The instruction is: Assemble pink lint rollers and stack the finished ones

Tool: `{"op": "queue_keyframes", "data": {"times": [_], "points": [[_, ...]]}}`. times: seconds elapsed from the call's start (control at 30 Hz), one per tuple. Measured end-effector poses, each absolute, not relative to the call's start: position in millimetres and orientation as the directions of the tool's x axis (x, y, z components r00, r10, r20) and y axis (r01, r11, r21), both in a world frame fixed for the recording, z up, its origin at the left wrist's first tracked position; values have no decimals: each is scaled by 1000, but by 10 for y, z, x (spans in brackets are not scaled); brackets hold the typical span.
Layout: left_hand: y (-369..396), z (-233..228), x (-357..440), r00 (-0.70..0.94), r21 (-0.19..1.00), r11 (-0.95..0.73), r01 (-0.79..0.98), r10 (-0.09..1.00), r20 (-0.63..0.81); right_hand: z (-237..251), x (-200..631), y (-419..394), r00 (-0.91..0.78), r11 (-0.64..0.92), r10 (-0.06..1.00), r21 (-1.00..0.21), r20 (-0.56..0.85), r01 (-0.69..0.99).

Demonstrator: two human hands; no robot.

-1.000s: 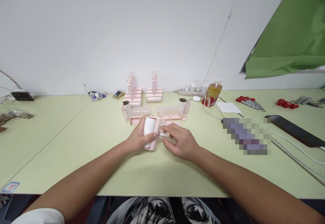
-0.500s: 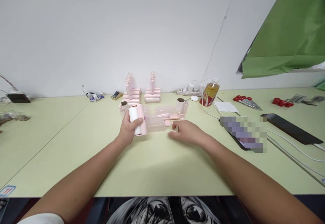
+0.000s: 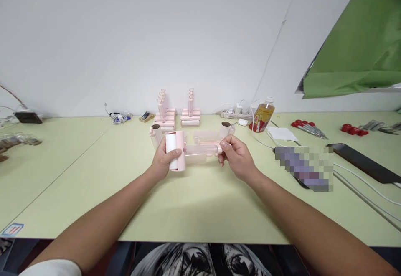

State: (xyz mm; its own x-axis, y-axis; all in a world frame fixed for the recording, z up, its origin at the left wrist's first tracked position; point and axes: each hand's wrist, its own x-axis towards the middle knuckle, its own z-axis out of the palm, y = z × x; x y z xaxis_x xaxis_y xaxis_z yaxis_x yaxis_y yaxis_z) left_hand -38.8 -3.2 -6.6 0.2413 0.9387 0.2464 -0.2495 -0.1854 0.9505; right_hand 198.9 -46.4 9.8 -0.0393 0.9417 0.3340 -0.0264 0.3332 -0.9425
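My left hand [image 3: 163, 161] grips a pink lint roller head with a white paper roll [image 3: 173, 150], held just above the pale green table [image 3: 94, 175]. A clear pink handle [image 3: 201, 149] sticks out of it to the right. My right hand [image 3: 238, 155] pinches the far end of that handle. Behind the roller lie loose pink parts and clear covers [image 3: 205, 136]. Two paper rolls with cardboard cores stand there, one [image 3: 156, 134] to the left and one [image 3: 225, 129] to the right.
Two stacks of assembled pink rollers [image 3: 165, 115] [image 3: 190, 115] stand by the wall. To the right are a bottle of amber liquid [image 3: 262, 115], a power strip [image 3: 233, 111], cables, a dark phone [image 3: 365, 164], red-handled tools [image 3: 305, 125] and a hanging green cloth [image 3: 357, 42].
My right hand, which lay flat on the table, has come up and taken the end of the handle. The roller has shifted slightly right in my left hand.
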Motion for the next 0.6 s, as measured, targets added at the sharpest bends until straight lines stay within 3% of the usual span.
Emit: {"op": "queue_keyframes", "data": {"times": [0.23, 0.37, 0.5, 0.6], "points": [[-35, -63, -400, 262, 972, -174, -155, 942, 211, 59, 1977, -461, -84, 300, 948, -951, 306, -82], [-17, -62, -423, 300, 981, -168, -94, 935, 189, 92, 1954, -513, -258, 138, 942, -950, 214, -281], [-28, -53, -434, 349, 981, -179, -72, 917, 193, 141, 1904, -593, -497, -52, 848, -905, 183, -422], [-55, -48, -422, 378, 977, -210, -47, 901, 212, 149, 1880, -609, -571, -158, 798, -848, 192, -506]]}}
